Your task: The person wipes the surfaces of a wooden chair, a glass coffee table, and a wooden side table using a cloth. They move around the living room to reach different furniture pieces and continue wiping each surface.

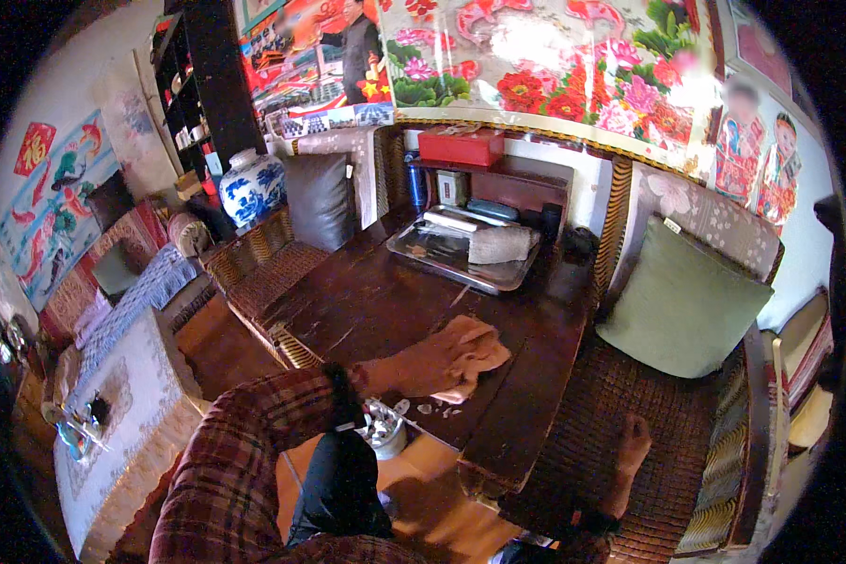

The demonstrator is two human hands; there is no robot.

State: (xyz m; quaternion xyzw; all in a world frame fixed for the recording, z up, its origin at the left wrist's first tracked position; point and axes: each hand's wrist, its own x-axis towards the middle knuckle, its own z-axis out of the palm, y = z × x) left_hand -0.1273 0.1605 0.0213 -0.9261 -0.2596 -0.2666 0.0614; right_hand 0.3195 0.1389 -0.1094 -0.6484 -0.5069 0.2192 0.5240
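My left hand (419, 366), below a plaid sleeve (254, 416), reaches over the dark wooden table (366, 303). It presses a crumpled orange-brown cloth (476, 345) against the tabletop near the front edge; the cloth's folds partly hide the fingers. Small pale scraps (440, 409) lie on the wood just in front of the hand. Below the edge, a small bin (386, 433) holds whitish litter. On the right, my right hand (633, 440) hovers over or rests on a brown woven seat cover (606, 395), its fingers curled with nothing visible in them.
A metal tray (430, 257) with a folded grey cloth (504, 244) sits at the table's back, before a shelf with a red box (460, 146). A green cushion (684, 303) leans on the right bench, a grey cushion (319, 201) and blue-white vase (254, 187) at left.
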